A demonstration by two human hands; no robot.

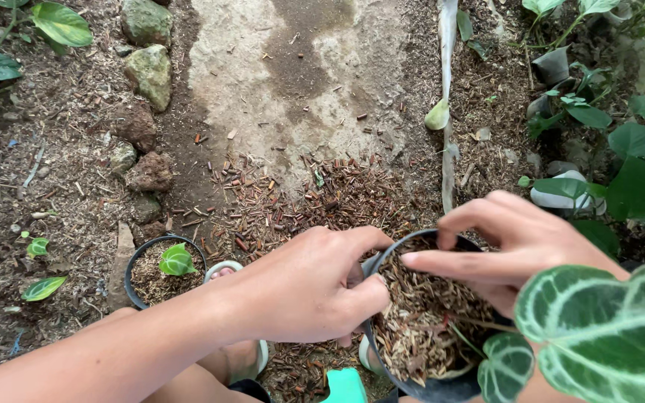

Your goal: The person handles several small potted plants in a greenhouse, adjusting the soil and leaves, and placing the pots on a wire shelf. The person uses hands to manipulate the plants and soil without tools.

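Observation:
A black plastic pot [412, 246] filled with brown chopped bark mix sits tilted at the lower middle. My left hand [307, 287] grips its near-left rim, thumb over the edge. My right hand [509, 250] rests on the far-right rim, index finger stretched across the mix. A plant with dark green, white-veined leaves [599, 328] grows out of this pot at the lower right, its thin stem [472, 328] rising from the mix.
A second small black pot [147, 250] with one green leaf [177, 261] stands left. Loose brown bark [315, 201] is piled on the concrete slab [285, 75]. Rocks [147, 71] line the left; potted plants [621, 164] crowd the right. My sandalled foot [244, 358] is below.

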